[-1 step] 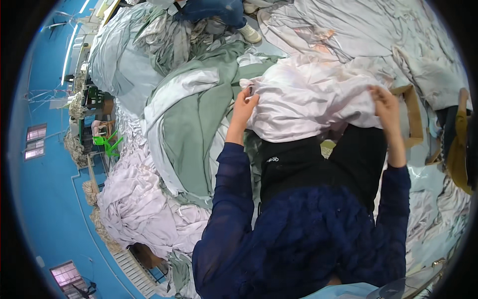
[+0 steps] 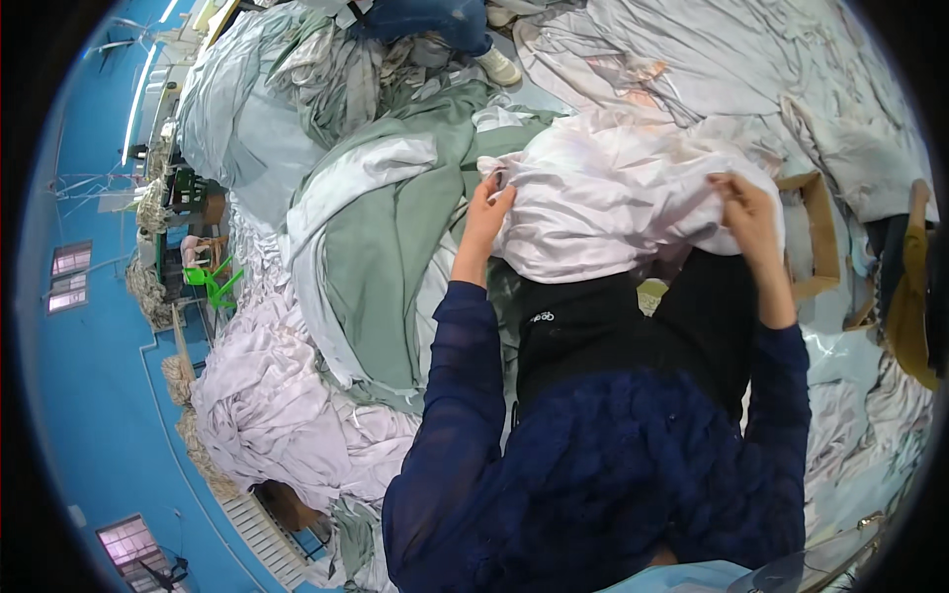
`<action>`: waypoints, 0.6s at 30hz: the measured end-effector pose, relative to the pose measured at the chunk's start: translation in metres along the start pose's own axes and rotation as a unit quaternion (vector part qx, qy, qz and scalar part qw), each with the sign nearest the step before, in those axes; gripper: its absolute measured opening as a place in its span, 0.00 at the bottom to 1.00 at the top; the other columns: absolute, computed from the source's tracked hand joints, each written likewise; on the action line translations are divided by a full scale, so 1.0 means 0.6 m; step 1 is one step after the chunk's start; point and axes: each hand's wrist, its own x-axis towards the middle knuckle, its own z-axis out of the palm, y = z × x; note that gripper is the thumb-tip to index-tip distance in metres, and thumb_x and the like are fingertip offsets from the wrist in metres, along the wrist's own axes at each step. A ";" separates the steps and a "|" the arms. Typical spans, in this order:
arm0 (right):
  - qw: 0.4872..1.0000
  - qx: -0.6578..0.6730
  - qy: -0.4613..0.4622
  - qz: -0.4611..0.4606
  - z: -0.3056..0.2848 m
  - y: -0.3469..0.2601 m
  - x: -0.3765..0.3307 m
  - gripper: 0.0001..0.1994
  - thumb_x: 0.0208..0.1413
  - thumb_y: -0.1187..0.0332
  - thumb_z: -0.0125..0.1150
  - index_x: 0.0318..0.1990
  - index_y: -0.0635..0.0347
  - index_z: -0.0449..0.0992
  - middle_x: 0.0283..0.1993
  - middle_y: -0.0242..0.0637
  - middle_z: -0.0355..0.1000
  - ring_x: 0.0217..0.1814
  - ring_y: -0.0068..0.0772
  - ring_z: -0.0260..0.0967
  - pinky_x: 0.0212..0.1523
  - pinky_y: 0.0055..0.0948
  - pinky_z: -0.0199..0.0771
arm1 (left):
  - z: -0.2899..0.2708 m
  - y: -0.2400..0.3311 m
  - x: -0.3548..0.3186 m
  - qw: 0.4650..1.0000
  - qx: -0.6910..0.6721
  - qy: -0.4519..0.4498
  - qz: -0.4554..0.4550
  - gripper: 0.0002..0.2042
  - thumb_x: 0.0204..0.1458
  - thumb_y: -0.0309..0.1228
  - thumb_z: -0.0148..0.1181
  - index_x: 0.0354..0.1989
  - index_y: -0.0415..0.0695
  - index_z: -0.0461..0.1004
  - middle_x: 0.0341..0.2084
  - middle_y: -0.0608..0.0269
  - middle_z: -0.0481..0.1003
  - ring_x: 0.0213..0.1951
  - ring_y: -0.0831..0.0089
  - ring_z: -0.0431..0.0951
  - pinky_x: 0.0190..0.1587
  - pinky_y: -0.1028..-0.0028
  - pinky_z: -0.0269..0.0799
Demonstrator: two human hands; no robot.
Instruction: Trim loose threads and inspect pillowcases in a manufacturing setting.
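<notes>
A pale pinkish-white cloth (image 2: 603, 212) lies in loose folds across my lap, over my black trousers. Its left edge is between the pinched fingers and thumb of my left hand (image 2: 484, 212); a small dark thing shows at the fingertips, too small to make out. On the right part of the same cloth, my right hand (image 2: 748, 212) has its fingers bent together, gripping a fold. Green fabric (image 2: 376, 267) with a white strip (image 2: 366, 168) across it lies to the left of my left hand.
Heaps of pale fabric (image 2: 287, 395) rise on the left, with more cloth (image 2: 692, 59) ahead. An open cardboard box (image 2: 819, 232) stands right of my right hand, near a mustard-coloured bag (image 2: 907, 306). Another person's shoe (image 2: 499, 67) shows far ahead. A green stool (image 2: 211, 284) stands far left.
My right hand has moved a little to the left over the cloth, and its fingers now grip further in from the cloth's right side. The left hand stays nearly still.
</notes>
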 end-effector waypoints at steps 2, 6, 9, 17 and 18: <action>0.995 0.050 -0.040 -0.072 0.079 0.004 0.027 0.11 0.61 0.71 0.53 0.47 0.60 0.78 0.27 0.26 0.70 0.24 0.14 0.62 0.26 0.17 0.64 | 0.001 -0.018 0.013 0.999 -0.007 -0.009 -0.034 0.32 0.52 0.37 0.64 0.64 0.39 0.60 0.60 0.56 0.65 0.60 0.65 0.66 0.58 0.69 0.63; 0.984 0.113 -0.070 -0.117 0.200 0.001 0.078 0.15 0.60 0.73 0.54 0.54 0.60 0.73 0.29 0.29 0.70 0.24 0.18 0.64 0.26 0.19 0.66 | 0.011 -0.003 0.013 0.991 -0.041 -0.071 0.104 0.29 0.54 0.27 0.59 0.66 0.42 0.58 0.62 0.56 0.63 0.60 0.68 0.65 0.57 0.72 0.62; 0.980 0.131 -0.147 0.012 0.214 0.007 0.085 0.19 0.59 0.72 0.55 0.58 0.62 0.68 0.29 0.30 0.70 0.22 0.18 0.63 0.23 0.19 0.64 | 0.017 0.053 0.008 0.987 -0.032 -0.079 0.136 0.31 0.48 0.21 0.57 0.64 0.44 0.60 0.60 0.59 0.64 0.58 0.69 0.65 0.57 0.74 0.62; 0.985 0.075 -0.147 -0.057 0.117 -0.020 0.078 0.08 0.49 0.68 0.68 0.31 0.62 0.76 0.26 0.18 0.64 0.27 0.10 0.55 0.26 0.17 0.55 | -0.034 0.065 0.032 0.938 0.254 -0.152 0.181 0.14 0.40 0.30 0.61 0.37 0.41 0.78 0.25 0.55 0.77 0.29 0.64 0.77 0.36 0.70 0.71; 0.989 0.070 -0.122 -0.056 0.092 -0.020 0.077 0.09 0.49 0.69 0.68 0.33 0.63 0.76 0.27 0.17 0.65 0.29 0.10 0.56 0.28 0.16 0.55 | -0.040 0.082 0.023 0.938 0.252 -0.157 0.181 0.14 0.40 0.30 0.61 0.37 0.41 0.78 0.25 0.55 0.77 0.29 0.64 0.77 0.36 0.70 0.71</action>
